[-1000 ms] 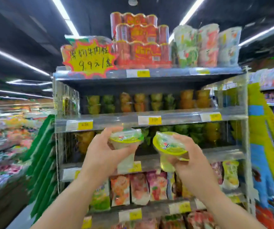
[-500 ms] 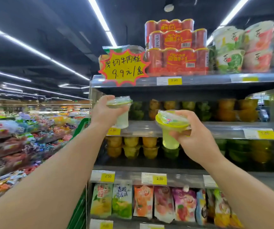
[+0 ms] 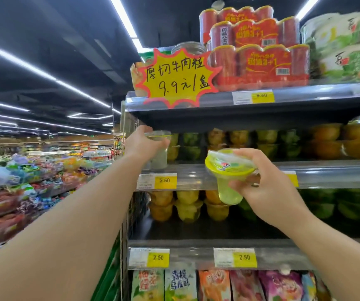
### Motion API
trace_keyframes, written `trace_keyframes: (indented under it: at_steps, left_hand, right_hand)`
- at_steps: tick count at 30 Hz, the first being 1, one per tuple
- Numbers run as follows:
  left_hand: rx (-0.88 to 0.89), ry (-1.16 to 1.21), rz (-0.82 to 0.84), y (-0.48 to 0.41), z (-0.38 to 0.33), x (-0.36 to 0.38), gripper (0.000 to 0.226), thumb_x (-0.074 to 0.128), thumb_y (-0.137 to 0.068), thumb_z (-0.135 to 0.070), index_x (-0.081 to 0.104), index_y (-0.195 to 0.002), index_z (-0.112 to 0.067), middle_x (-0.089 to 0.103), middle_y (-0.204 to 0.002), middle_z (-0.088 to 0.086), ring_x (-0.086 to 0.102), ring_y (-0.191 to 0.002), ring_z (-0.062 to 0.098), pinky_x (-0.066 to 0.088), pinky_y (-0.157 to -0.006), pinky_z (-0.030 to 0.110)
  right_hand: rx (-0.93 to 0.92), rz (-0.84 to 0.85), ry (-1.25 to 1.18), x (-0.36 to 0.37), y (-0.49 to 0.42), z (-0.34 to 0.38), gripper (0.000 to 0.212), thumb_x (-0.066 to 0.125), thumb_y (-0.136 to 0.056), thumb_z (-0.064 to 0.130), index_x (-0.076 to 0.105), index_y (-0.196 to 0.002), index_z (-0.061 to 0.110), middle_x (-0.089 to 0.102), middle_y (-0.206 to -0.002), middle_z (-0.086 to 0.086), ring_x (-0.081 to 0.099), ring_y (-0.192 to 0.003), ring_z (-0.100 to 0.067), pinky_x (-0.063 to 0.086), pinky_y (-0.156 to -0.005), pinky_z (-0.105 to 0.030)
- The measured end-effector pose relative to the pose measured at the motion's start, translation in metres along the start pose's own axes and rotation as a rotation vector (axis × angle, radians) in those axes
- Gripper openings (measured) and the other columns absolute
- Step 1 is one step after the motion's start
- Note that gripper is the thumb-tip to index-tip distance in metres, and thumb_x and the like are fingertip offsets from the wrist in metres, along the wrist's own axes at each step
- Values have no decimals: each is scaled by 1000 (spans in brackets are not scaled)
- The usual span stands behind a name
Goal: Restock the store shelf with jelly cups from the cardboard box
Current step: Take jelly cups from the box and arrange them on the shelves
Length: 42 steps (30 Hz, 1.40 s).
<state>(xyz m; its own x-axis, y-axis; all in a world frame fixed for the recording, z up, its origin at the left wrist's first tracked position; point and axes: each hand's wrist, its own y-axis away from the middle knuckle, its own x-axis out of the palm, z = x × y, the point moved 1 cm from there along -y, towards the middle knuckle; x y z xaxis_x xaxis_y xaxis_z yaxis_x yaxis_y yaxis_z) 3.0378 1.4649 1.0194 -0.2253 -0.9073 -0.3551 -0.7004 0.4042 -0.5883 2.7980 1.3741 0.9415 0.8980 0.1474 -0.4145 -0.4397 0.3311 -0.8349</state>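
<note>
Left hand (image 3: pixel 141 142) grips pale clear-plastic jelly cup (image 3: pixel 160 158) upright at grey metal shelf (image 3: pixel 196 178) left end; right hand (image 3: pixel 269 185) grips yellow-lidded green jelly cup (image 3: pixel 229 181) farther out.

Both bare arms extended forward and upward. Left hand (image 3: pixel 141 144), stretched farther, gripped a pale jelly cup (image 3: pixel 160 157) from the side; right hand (image 3: pixel 266 187), nearer and lower, held a green jelly cup (image 3: pixel 229 192).
</note>
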Motion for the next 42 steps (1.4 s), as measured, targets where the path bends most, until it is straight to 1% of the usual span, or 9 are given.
trace_keyframes:
  at_steps: [6, 10, 13, 17, 21, 24, 27, 34, 42]
  left_hand:
    - [-72, 18, 80, -8, -6, -3, 71, 78, -74, -35, 43, -134, -24, 57, -126, 6, 58, -108, 26, 51, -93, 45]
    - [-53, -131, 98, -4, -16, -8, 83, 69, -82, -28, 16, -147, -29, 49, -128, 10, 54, -106, 30, 50, -87, 41]
    - [51, -332, 37, 11, -21, -13, 77, 63, -85, -27, 15, -145, -31, 34, -135, 17, 49, -96, 29, 43, -75, 35]
    - [347, -579, -97, 23, -21, -14, 65, 62, -84, -27, 31, -141, -23, 31, -135, 13, 36, -123, 35, 36, -101, 41]
    - [483, -626, -124, 18, -19, -10, 58, 60, -86, -30, 38, -139, -21, 41, -134, 9, 37, -126, 29, 37, -101, 41]
    - [492, -626, -86, 13, -15, -6, 57, 59, -87, -29, 38, -140, -19, 44, -134, 9, 41, -126, 27, 38, -102, 40]
    - [497, -632, -67, 8, -11, -4, 58, 59, -87, -29, 37, -140, -18, 47, -135, 8, 43, -126, 27, 36, -103, 39]
    - [492, -650, -33, 5, -11, 1, 59, 58, -87, -28, 37, -140, -19, 47, -135, 9, 43, -126, 28, 37, -103, 41]
    - [469, -671, -9, 5, -11, 4, 58, 59, -87, -28, 37, -140, -19, 46, -136, 8, 44, -125, 28, 38, -101, 42]
  right_hand:
    - [3, -20, -39, 6, -20, 2, 50, 69, -83, 19, 40, -112, 48, 50, -97, 34, 51, -89, 17, 40, -67, 1]
    - [21, -16, -66, 7, -40, 6, 48, 69, -84, 20, 42, -118, 41, 50, -97, 31, 52, -91, 9, 41, -68, -4]
    - [25, -32, -78, 10, -61, 10, 47, 68, -84, 19, 43, -121, 36, 52, -95, 26, 54, -90, 1, 40, -70, -10]
    - [44, -8, -71, 27, -92, 16, 48, 65, -87, 20, 43, -128, 30, 58, -110, 5, 54, -98, -14, 45, -79, -28]
    - [108, 62, -1, 53, -112, 10, 51, 64, -88, 23, 39, -132, 31, 58, -118, -4, 55, -99, -19, 52, -85, -39]
    - [187, 84, 25, 66, -120, -1, 51, 62, -89, 24, 38, -133, 32, 56, -115, -5, 57, -85, -17, 53, -70, -33]
    - [252, 87, 10, 71, -127, -10, 49, 61, -91, 26, 37, -133, 31, 52, -105, -1, 53, -71, -10, 44, -56, -23]
    - [290, 153, 3, 68, -137, -17, 50, 62, -90, 27, 38, -133, 26, 54, -120, -4, 50, -94, -16, 43, -73, -27]
    - [307, 197, 45, 64, -138, -8, 50, 62, -90, 28, 38, -134, 26, 54, -124, -7, 56, -99, -21, 52, -81, -32]
